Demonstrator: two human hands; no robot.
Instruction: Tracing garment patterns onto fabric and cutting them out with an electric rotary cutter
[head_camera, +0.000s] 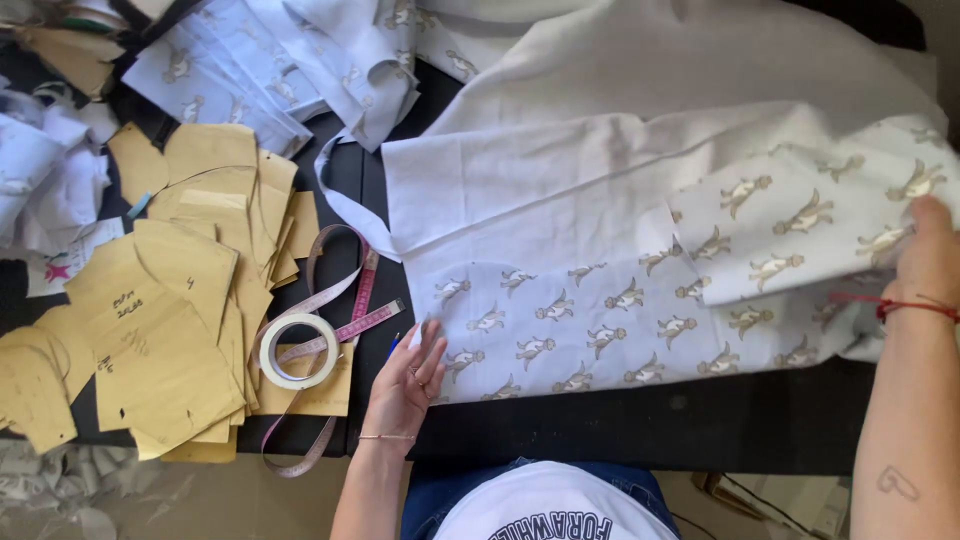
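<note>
The left hand (405, 385) lies with flat, released fingers on the corner of the pale blue animal-printed cotton fabric (590, 320) on the black table (640, 425), while the right hand (930, 258) grasps its far folded edge, so an uneven pull could wrinkle the layers.

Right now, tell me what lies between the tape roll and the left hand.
In the head view, a pink measuring tape runs between the tape roll and the left hand, over the dark table.

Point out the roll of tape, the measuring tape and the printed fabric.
Roll of tape (272, 338), head view, left side of ring.
Measuring tape (352, 325), head view, pink strip beside the roll.
Printed fabric (580, 325), head view, flat middle.
</note>
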